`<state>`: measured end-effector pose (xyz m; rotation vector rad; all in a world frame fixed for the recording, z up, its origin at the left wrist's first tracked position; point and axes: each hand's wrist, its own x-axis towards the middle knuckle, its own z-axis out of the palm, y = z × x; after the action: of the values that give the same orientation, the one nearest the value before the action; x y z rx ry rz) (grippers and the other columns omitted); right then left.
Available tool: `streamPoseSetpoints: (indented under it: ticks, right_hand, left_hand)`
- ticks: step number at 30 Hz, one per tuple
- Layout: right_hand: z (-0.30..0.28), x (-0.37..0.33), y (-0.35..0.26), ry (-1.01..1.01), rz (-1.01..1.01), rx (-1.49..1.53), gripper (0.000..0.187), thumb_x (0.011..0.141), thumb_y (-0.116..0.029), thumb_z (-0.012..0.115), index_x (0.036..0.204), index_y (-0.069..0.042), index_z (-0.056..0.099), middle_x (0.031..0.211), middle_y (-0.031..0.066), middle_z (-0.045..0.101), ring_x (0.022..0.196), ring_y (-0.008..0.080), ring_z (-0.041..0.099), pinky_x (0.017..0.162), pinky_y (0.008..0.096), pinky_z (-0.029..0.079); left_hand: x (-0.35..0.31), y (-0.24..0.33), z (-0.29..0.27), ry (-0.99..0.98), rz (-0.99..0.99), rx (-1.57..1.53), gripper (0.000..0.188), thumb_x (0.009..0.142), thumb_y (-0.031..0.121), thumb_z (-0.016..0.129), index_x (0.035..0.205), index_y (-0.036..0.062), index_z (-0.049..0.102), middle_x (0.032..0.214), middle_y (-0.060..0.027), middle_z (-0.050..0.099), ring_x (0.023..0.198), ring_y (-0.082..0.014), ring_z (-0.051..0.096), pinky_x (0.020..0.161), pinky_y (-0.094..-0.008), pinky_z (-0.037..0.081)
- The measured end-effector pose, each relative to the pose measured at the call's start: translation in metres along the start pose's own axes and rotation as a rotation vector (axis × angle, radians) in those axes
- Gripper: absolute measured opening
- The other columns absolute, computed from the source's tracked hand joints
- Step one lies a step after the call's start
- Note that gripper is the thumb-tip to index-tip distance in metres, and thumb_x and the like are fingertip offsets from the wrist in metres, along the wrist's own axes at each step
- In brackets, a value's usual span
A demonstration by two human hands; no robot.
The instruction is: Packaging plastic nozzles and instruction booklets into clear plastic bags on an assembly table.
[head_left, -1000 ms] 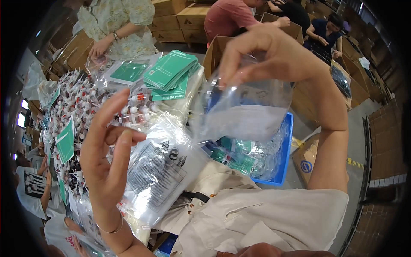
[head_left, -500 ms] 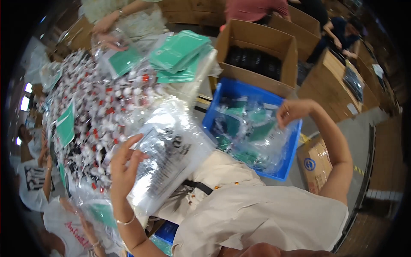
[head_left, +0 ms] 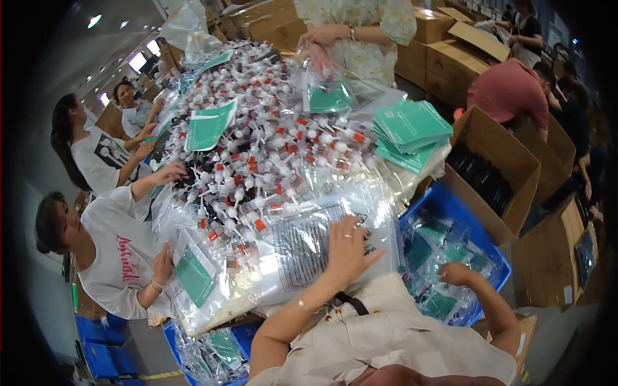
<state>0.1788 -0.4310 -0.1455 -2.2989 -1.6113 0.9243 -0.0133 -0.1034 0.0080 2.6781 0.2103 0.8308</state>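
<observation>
Worktop (head_left: 225, 310) crowded; left hand (head_left: 346, 256) unclenched over bags (head_left: 290, 254), right hand (head_left: 457, 273) curled above bin (head_left: 445, 202), grasp unclear. Likely bag-picking; pinch needed.

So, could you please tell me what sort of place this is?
Likely a packing workshop: a heap of small white-capped items, a blue bin of bagged green leaflets, and cardboard boxes beyond.

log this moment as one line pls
left hand: open, over printed clear plastic; right hand: above blue bin; bin: bagged green leaflets; beyond: small bottles
</observation>
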Motion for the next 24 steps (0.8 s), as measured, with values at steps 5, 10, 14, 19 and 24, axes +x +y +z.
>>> streamPoseSetpoints:
  ticks: [5,10,14,19,24]
  right_hand:
    - [-0.106,0.056,-0.125,0.301,-0.057,0.452,0.017,0.082,-0.015,0.061,0.094,-0.002,0.063,0.082,0.0112,0.066,0.075,0.0199,0.065,0.066,0.0302,0.050]
    - [-0.115,0.092,-0.150,0.349,-0.199,0.450,0.014,0.083,-0.013,0.061,0.091,-0.001,0.064,0.077,0.0117,0.065,0.066,0.0183,0.063,0.062,0.0292,0.049]
    - [-0.128,0.094,-0.174,0.514,-0.197,0.635,0.011,0.080,-0.004,0.062,0.089,0.002,0.063,0.075,0.0112,0.064,0.064,0.0160,0.061,0.059,0.0266,0.048]
    - [-0.121,0.121,-0.183,0.839,-0.206,0.821,0.009,0.077,-0.001,0.064,0.085,0.003,0.061,0.075,0.0057,0.060,0.064,0.0103,0.058,0.054,0.0223,0.047]
    - [-0.117,0.132,-0.151,0.310,0.008,0.859,0.009,0.079,-0.003,0.065,0.081,0.005,0.062,0.064,0.0058,0.062,0.054,0.0099,0.057,0.046,0.0223,0.045]
  left_hand:
    - [-0.003,-0.024,0.030,-0.010,-0.024,0.219,0.038,0.069,0.032,0.071,0.091,0.0050,0.055,0.113,-0.0126,0.050,0.114,-0.0320,0.043,0.098,-0.0612,0.024]
    - [-0.005,-0.045,0.044,0.031,0.027,0.171,0.013,0.077,0.020,0.057,0.085,0.0090,0.057,0.105,-0.0090,0.053,0.107,-0.0248,0.048,0.098,-0.0592,0.024]
    - [-0.009,-0.031,0.033,0.056,0.065,0.187,0.010,0.078,0.017,0.059,0.084,0.0094,0.055,0.104,-0.0065,0.053,0.104,-0.0239,0.050,0.100,-0.0545,0.026]
    - [-0.010,-0.037,0.032,0.204,-0.031,-0.281,0.011,0.083,0.012,0.060,0.087,0.0049,0.052,0.106,-0.0085,0.053,0.104,-0.0275,0.049,0.100,-0.0479,0.031]
    - [-0.009,-0.037,0.029,0.186,-0.043,-0.309,0.012,0.084,0.012,0.059,0.088,0.0042,0.051,0.107,-0.0094,0.053,0.105,-0.0274,0.050,0.101,-0.0479,0.031]
